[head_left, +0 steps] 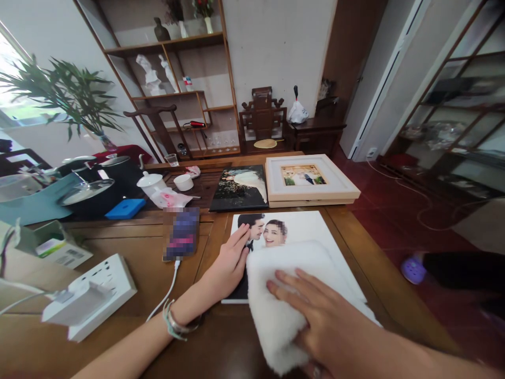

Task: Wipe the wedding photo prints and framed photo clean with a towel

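Resting flat, left hand (229, 267) touches photo panel (315, 226); right hand (325, 313) covers cloth (262, 284), grip unclear; vase (107, 142) holds leafy stems (81, 95).

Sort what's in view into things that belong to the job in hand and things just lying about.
Belongs to the job:
- white cloth, under the right hand
- photo panel, under the cloth and the left hand
- perhaps the framed picture and dark picture beyond, untouched

Just lying about, it seems:
- power strip
- blue box
- white cup
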Available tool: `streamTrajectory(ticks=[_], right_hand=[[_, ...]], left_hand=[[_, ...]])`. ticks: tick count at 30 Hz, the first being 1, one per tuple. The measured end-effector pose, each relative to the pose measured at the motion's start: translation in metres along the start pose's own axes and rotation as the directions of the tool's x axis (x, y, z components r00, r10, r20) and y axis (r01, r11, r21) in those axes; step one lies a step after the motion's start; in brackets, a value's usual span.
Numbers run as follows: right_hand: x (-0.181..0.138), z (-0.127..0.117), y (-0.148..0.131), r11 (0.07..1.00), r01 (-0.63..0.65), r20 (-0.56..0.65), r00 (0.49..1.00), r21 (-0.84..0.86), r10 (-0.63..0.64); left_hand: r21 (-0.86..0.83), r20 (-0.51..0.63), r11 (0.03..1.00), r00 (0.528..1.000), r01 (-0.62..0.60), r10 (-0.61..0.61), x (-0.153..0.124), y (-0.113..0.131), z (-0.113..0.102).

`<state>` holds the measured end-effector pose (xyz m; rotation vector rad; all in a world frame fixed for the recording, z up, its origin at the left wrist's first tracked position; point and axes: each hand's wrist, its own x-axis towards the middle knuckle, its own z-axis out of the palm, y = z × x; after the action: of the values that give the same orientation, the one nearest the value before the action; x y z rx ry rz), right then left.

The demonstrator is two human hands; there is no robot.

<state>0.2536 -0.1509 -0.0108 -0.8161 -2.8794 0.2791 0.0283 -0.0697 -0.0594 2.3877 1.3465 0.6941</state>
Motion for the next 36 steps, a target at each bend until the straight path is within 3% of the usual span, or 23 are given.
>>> streamTrajectory(ticks=[6, 12, 17, 23, 27, 31, 36], right_hand=[[0.024, -0.010, 0.060, 0.977, -0.209, -0.123, 0.969, 0.040, 0.213], [0.056, -0.008, 0.101, 0.988, -0.157, -0.223, 0.963, -0.014, 0.150], [0.053, 0.000, 0.087, 0.989, -0.131, -0.182, 0.976, -0.069, 0.117], [0.020, 0.006, 0.022, 1.000, 0.008, -0.093, 0.996, -0.028, -0.011], [0.007, 0.005, -0.004, 1.000, 0.014, -0.027, 1.000, 0.006, -0.014], [0.005, 0.001, 0.011, 0.997, -0.006, -0.086, 0.996, 0.074, 0.012], [0.023, 0.000, 0.048, 0.964, -0.258, -0.234, 0.936, 0.057, 0.265]], left_hand=[[0.018, 0.002, 1.000, 1.000, -0.004, 0.004, 0.000, 0.003, -0.001], [0.027, 0.019, 1.000, 1.000, 0.013, -0.013, 0.000, 0.007, -0.003], [0.005, 0.004, 1.000, 1.000, 0.015, -0.015, 0.000, 0.006, -0.003], [-0.032, 0.006, 0.999, 1.000, -0.012, 0.012, 0.000, 0.003, -0.002], [-0.053, -0.012, 0.999, 1.000, -0.006, 0.006, -0.001, 0.000, -0.001], [-0.050, -0.007, 0.999, 1.000, -0.010, 0.010, 0.000, 0.001, -0.001], [-0.033, -0.007, 0.999, 1.000, 0.028, -0.028, 0.000, 0.005, -0.002]])
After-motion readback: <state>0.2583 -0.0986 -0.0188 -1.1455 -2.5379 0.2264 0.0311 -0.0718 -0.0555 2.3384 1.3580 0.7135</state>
